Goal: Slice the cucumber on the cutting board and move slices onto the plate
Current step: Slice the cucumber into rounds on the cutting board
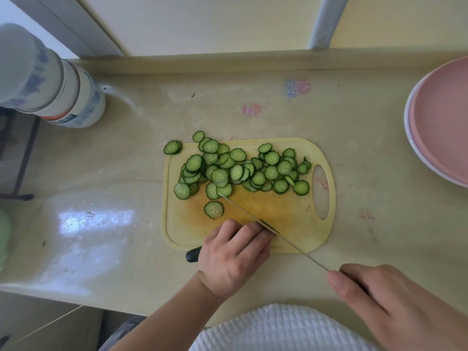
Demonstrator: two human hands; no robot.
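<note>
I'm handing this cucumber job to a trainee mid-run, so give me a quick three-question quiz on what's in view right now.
1. True or false: some cucumber slices already lie on the pink plate.
2. Which hand grips the knife by its handle? A) left hand B) right hand C) neither
3. Fill in: the left hand holds down the dark end of the ____ on the cutting board.

Key
1. False. What shows of the plate is bare; the slices lie on the board, and a few overhang its far left corner.
2. B, the right hand.
3. Cucumber; its dark tip shows left of the hand.
</note>
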